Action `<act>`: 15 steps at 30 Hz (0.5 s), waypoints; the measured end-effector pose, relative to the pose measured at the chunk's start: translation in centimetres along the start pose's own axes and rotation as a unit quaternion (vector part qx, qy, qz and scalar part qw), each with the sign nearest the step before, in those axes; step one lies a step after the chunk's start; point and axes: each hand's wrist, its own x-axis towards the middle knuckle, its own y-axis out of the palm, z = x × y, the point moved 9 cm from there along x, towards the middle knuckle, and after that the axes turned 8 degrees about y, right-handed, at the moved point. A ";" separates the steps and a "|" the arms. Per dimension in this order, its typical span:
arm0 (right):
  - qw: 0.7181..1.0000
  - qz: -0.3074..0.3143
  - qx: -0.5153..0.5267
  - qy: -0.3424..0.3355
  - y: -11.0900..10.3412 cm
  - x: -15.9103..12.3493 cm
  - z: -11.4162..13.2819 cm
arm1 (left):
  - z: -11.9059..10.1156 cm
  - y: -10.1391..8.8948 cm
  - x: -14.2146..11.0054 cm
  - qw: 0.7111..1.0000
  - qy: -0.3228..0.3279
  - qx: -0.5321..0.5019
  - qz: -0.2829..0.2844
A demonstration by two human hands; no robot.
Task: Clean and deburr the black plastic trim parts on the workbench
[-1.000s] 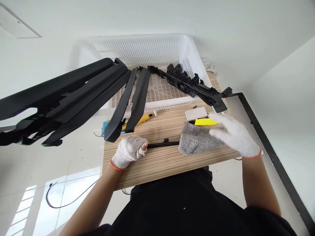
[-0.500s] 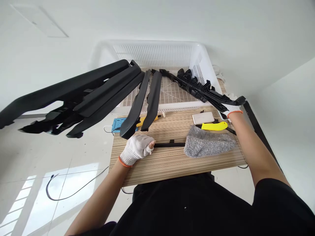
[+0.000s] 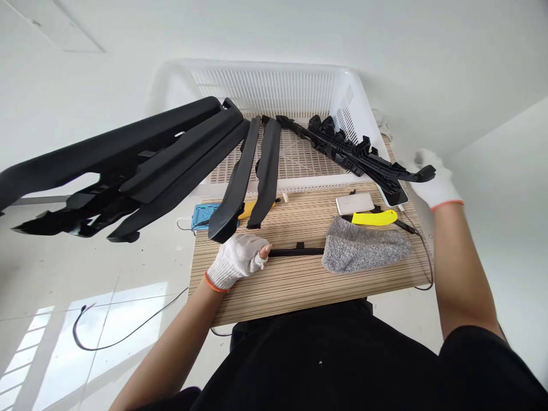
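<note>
My left hand [image 3: 240, 260], in a white knit glove with an orange cuff, is closed around one end of a thin black plastic strip [image 3: 295, 252]. The strip lies across the board, its far end hidden by a grey cloth [image 3: 363, 248]. To the right, my gloved right hand [image 3: 434, 180] hangs beyond the board's edge, beside the tips of several black plastic trim pieces [image 3: 342, 151]. Its fingers are blurred and partly hidden, so its grip is unclear. Near the cloth lies a yellow-handled cutter [image 3: 374, 217].
Behind the wood-patterned board [image 3: 274, 291] stands a white slotted basket [image 3: 274, 185]. More long black trim pieces [image 3: 184, 151] lean over its left and front rim. A white flat block [image 3: 355, 203], a blue device [image 3: 203, 216], a yellow tool [image 3: 246, 210] and a cable [image 3: 429, 262] lie about.
My right hand has moved right, away from the trim pieces' ends. The dark bar beside my right forearm is mostly out of sight. My left hand stays on the strip.
</note>
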 end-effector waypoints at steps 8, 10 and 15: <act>0.921 0.286 0.104 -0.241 1.6 -18.5 4.2 | 0.4 0.4 -0.3 0.999 -0.021 -0.009 0.022; 0.929 0.247 0.130 -0.243 2.0 -19.3 4.4 | 0.6 0.6 -0.5 0.999 -0.029 -0.003 0.033; 0.993 -0.020 0.108 -0.049 0.5 -11.0 -2.3 | 0.3 0.7 -0.9 0.999 -0.017 0.005 0.036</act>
